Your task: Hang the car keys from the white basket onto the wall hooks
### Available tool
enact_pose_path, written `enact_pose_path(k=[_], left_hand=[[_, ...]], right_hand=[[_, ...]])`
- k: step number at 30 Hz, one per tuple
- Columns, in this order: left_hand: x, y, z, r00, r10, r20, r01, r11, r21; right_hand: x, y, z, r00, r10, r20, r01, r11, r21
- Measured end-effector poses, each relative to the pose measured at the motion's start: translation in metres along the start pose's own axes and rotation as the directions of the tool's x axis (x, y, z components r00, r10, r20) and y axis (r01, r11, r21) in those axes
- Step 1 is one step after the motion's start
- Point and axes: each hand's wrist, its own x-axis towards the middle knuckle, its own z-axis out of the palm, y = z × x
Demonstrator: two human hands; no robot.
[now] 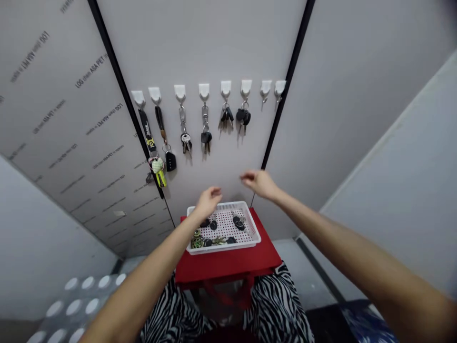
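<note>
My left hand (pixel 208 201) hovers over the far left corner of a white perforated tray (pixel 250 237), fingers loosely curled, with nothing visible in it. My right hand (pixel 257 182) is raised above the tray's far right side, fingers partly bent and blurred, and seems to hold nothing. In the tray lie several dark key fobs (pixel 238 222) and a greenish key bunch (pixel 197 240). On the wall above runs a row of white hooks (pixel 204 90). Six of them carry key sets (pixel 206 136); the two rightmost hooks (pixel 279 88) are bare.
The tray sits on a small red table (pixel 228 265) against the grey wall. Black vertical strips (pixel 285 85) divide the wall panels. Zebra-patterned fabric (pixel 282 305) covers my legs below the table. A grey floor with white dots (pixel 71 295) lies at the lower left.
</note>
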Motion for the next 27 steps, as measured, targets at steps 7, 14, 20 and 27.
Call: enact_pose_path(k=[7,14,20,27], left_hand=[[-0.043,-0.076,0.020,0.984,-0.145,0.100,0.130,0.981,0.140],[-0.050,-0.077,0.025,0.983,-0.100,0.156,0.045,0.945,0.323],[-0.054,-0.072,0.024,0.978,-0.089,0.190,0.002,0.909,0.416],[-0.047,-0.053,0.034,0.987,-0.003,0.158,-0.049,0.946,0.320]], right_hand=[[-0.071,0.020,0.064,0.901,-0.049,0.431,0.239,0.885,-0.399],[-0.078,0.020,0.074,0.901,-0.033,0.432,0.271,0.820,-0.504],[-0.077,0.017,0.071,0.922,-0.035,0.386,0.243,0.829,-0.504],[-0.069,0.011,0.053,0.955,-0.018,0.297,0.093,0.966,-0.240]])
